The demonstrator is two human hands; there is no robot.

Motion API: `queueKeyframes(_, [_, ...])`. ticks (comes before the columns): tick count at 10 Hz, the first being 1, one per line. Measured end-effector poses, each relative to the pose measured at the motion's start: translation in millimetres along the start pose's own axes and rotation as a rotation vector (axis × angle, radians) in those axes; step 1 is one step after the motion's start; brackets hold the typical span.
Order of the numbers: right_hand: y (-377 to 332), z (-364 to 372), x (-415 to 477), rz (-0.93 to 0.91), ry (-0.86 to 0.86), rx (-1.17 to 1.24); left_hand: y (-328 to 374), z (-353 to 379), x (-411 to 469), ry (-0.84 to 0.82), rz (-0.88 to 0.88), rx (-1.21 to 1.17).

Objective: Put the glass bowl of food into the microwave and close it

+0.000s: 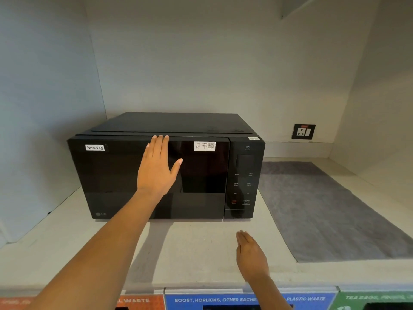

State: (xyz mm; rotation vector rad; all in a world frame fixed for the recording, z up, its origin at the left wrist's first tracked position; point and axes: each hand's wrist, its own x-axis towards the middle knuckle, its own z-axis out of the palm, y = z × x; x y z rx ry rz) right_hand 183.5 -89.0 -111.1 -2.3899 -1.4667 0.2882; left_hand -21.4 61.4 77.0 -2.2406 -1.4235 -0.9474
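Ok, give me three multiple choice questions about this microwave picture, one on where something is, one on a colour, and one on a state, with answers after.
1. Where does the left hand rest?
A. Flat on the microwave door
B. On the wall socket
C. On the grey mat

2. What colour is the microwave?
A. White
B. Black
C. Red

3. What state is the microwave door in?
A. Wide open
C. Removed
B. Closed

Answers:
1. A, the open palm lies against the dark door glass, fingertips near its top edge.
2. B, casing, door and control panel are all black.
3. B, the door sits flush with the front, in line with the control panel, and no interior shows.
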Motion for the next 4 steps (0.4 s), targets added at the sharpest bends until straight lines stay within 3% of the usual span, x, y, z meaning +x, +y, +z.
queueKeyframes(2, [2,-14,-19,-0.032,-0.105,-0.092,-1,-8,-3,-0.083,-0.004,-0.036])
queueKeyframes(3, [1,-28,-48,-0.011,-0.099,-0.008,1,-16,-3,-0.113,-0.012,-0.032])
queueKeyframes(4, [1,-50,-69,-0.034,0.098,0.131,3,-21,-7,-0.109,-0.005,0.006])
